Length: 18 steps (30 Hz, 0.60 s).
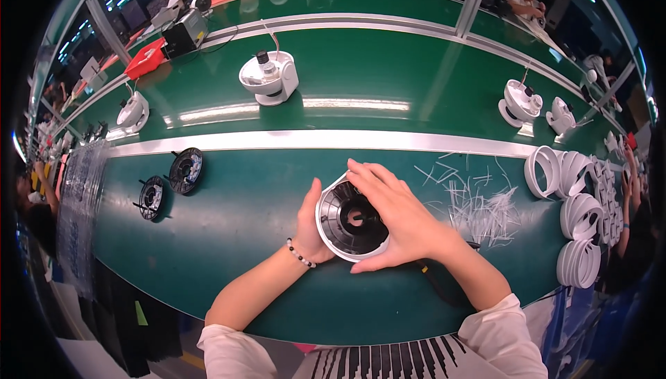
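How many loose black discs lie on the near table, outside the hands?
2: the far disc and, farther left, the near disc, both left of the left hand.

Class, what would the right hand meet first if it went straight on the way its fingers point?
Carrying the white-rimmed black part, the right hand would probably meet the silver rail first; height is unclear, so it might pass above toward the white unit.

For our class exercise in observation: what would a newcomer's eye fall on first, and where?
First, the round black part with a white rim, held mid-picture between the left hand and right hand. Then pale strips strewn right of it on the green bench, with white rings grouped further right.
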Tool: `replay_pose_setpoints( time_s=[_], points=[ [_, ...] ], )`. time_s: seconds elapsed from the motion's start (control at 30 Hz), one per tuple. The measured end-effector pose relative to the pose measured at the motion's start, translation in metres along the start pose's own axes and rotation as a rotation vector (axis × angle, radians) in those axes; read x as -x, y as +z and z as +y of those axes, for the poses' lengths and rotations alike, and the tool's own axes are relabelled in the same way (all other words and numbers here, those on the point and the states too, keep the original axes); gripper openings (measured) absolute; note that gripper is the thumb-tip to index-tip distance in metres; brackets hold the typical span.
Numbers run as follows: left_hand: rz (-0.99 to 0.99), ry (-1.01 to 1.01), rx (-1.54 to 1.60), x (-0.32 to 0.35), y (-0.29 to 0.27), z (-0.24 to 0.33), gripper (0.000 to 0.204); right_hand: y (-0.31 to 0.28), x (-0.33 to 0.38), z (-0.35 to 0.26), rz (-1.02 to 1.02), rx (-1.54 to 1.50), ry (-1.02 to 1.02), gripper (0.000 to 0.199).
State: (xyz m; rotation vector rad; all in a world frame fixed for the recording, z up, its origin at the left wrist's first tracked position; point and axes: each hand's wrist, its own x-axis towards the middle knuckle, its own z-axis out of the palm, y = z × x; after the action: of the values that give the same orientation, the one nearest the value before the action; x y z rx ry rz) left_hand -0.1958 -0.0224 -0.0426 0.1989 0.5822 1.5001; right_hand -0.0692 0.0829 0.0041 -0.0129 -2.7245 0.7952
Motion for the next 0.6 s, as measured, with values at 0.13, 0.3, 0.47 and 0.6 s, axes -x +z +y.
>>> replay_pose_setpoints(
  time_s=[0.13, 0.3, 0.47, 0.6],
  points=[
    [-0.005, 0.038, -0.031, 0.001, 0.003, -0.012, 0.056, 0.004, 0.013, -0.002, 0.073, -0.018, 0.046, 0.109],
    [0.051, 0.137, -0.077, -0.006, 0.017, -0.027, 0.053, 0.016, 0.031, 0.001, 0.225, 0.068, 0.084, 0.102],
    [-0.012, 0.142, -0.076, -0.018, 0.021, -0.032, 0.053, 0.025, 0.045, 0.001, 0.416, 0.063, 0.202, 0.097],
    [-0.063, 0.098, -0.029, -0.026, 0.026, -0.046, 0.050, 0.016, 0.062, 0.001, 0.426, 0.092, 0.266, 0.100]
  ],
)
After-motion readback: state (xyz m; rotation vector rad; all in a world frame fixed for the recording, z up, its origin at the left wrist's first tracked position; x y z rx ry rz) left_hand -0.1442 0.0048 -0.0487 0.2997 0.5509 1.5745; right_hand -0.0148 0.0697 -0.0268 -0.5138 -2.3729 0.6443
